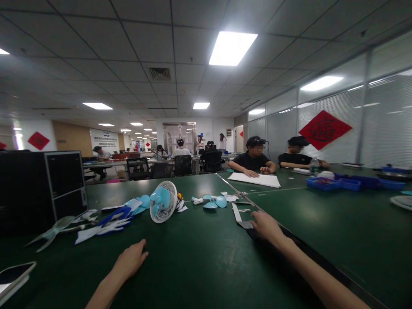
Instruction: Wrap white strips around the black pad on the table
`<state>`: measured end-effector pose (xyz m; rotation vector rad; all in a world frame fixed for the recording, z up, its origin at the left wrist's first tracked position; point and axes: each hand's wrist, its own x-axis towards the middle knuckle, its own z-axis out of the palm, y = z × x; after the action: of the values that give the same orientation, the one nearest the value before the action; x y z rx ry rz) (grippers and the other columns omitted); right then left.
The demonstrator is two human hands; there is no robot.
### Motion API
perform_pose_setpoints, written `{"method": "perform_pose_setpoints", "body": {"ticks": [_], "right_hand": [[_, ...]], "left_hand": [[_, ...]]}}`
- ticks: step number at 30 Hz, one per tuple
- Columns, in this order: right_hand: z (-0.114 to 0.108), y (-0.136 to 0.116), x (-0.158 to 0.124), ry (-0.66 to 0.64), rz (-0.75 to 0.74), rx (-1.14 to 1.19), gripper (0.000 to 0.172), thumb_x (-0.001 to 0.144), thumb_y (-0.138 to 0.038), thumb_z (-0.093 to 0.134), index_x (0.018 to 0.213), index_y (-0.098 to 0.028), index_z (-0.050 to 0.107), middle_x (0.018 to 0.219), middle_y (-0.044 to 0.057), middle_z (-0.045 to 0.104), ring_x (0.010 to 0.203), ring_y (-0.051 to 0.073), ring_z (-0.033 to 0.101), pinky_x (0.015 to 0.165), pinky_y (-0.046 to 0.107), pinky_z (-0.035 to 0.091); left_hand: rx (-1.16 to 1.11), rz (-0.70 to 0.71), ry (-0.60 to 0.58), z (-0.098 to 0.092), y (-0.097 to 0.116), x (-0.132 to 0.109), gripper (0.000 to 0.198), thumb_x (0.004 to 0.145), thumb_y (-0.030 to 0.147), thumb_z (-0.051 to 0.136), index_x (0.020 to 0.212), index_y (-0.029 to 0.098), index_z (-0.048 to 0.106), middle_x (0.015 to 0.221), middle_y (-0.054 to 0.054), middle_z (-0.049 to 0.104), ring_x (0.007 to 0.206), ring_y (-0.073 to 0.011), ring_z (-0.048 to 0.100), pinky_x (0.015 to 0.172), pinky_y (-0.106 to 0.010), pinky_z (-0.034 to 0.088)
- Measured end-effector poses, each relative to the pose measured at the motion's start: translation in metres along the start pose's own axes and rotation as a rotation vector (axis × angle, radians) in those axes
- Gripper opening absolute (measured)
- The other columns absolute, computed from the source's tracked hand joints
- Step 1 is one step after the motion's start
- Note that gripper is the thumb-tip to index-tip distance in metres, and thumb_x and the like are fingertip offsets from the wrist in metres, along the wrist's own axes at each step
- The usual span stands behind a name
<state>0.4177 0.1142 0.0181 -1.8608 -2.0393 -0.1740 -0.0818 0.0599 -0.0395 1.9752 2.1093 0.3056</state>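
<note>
My left hand (pixel 131 258) is low over the green table (pixel 199 262), fingers loosely bent, with nothing visible in it. Further forward, my right hand (pixel 266 226) has its fingers bent over the near corner of a flat, white-edged piece (pixel 237 213); its exact kind is unclear. Ahead stands a small fan head, a light-blue blade (pixel 161 198) inside a white grille (pixel 172 210). To its right lies a loose light-blue fan blade (pixel 210 205) beside white scraps (pixel 230 197). Blue-and-white work gloves (pixel 106 227) and more light-blue blades (pixel 141 205) lie left of the grille.
A black computer case (pixel 66 180) stands at left, a clear blade (pixel 56 229) before it and a phone-like device (pixel 16 274) nearer. A metal strip (pixel 230 184) crosses the table. Across it, a person's hand (pixel 251 173) rests on a white board (pixel 267 180). Blue trays (pixel 323 183) stand right.
</note>
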Motion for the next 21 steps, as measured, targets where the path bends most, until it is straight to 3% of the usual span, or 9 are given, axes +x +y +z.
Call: {"method": "perform_pose_setpoints", "body": {"ticks": [3,8,11,16,21], "right_hand": [[-0.006,0.042,-0.016,-0.010,0.083,-0.080,0.021,0.084,-0.028,0.052,0.093,-0.012,0.062,0.095,0.015,0.064,0.091,0.028,0.063,0.074,0.036,0.047],[-0.003,0.101,-0.041,-0.052,0.257,-0.113,0.020,0.081,-0.034,0.051,0.081,-0.016,0.060,0.091,0.014,0.066,0.086,0.029,0.064,0.067,0.035,0.046],[-0.002,0.109,-0.050,-0.113,0.266,-0.059,0.019,0.081,-0.033,0.050,0.079,-0.017,0.061,0.091,0.014,0.067,0.086,0.029,0.065,0.066,0.034,0.046],[-0.015,0.103,-0.059,-0.153,0.290,-0.023,0.021,0.083,-0.031,0.047,0.085,-0.017,0.063,0.097,0.015,0.068,0.087,0.029,0.065,0.065,0.034,0.046],[-0.042,0.112,-0.070,-0.083,0.385,-0.115,0.018,0.083,-0.028,0.048,0.076,-0.017,0.062,0.093,0.017,0.068,0.081,0.030,0.066,0.061,0.034,0.043]], "left_hand": [[0.018,-0.002,-0.007,-0.002,0.003,-0.002,0.040,0.084,0.033,0.046,0.121,0.018,0.050,0.127,-0.013,0.058,0.111,-0.0243,0.059,0.088,-0.035,0.049],[0.031,0.007,-0.020,0.000,0.002,0.001,0.041,0.086,0.032,0.044,0.123,0.016,0.049,0.130,-0.014,0.056,0.113,-0.0241,0.057,0.090,-0.035,0.048],[0.028,0.021,-0.012,0.005,-0.004,0.006,0.044,0.086,0.032,0.044,0.126,0.016,0.047,0.129,-0.014,0.056,0.112,-0.0241,0.058,0.090,-0.035,0.048],[0.023,0.021,-0.014,0.008,-0.011,0.010,0.044,0.084,0.035,0.045,0.125,0.019,0.048,0.129,-0.012,0.057,0.114,-0.0250,0.057,0.089,-0.036,0.048],[0.045,0.043,0.001,0.004,-0.005,0.005,0.041,0.085,0.034,0.044,0.121,0.016,0.050,0.125,-0.014,0.059,0.111,-0.0241,0.059,0.088,-0.035,0.048]]}}
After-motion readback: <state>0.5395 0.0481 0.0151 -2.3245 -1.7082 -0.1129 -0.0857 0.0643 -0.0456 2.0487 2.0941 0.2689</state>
